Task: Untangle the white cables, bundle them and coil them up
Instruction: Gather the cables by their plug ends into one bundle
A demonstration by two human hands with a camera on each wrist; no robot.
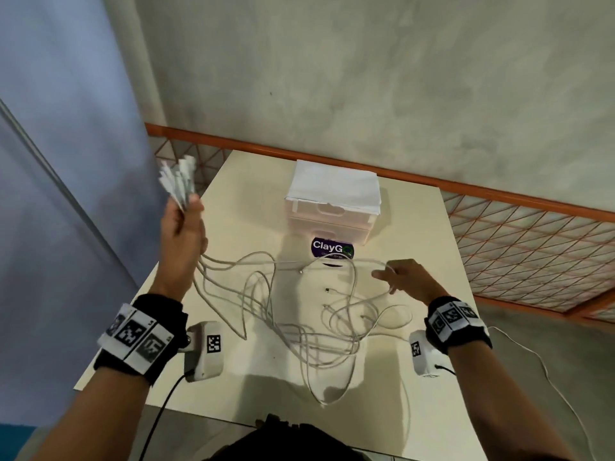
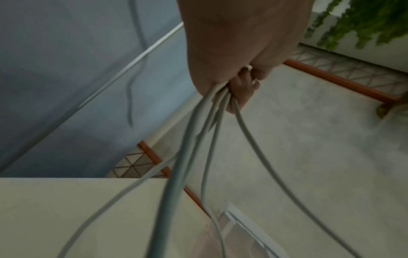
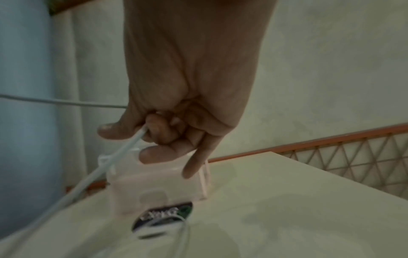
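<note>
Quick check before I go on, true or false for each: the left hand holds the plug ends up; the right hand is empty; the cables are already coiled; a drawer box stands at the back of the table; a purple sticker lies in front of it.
1. The left hand holds a bunch of cable ends raised above the table. True.
2. The right hand is empty. False: it pinches one white cable.
3. The cables are coiled. False: the white cables lie in tangled loops.
4. A white drawer box stands at the back. True.
5. A purple sticker lies before it. True.

head: high, down at table (image 1: 416, 234); wrists: close, sharing it
</note>
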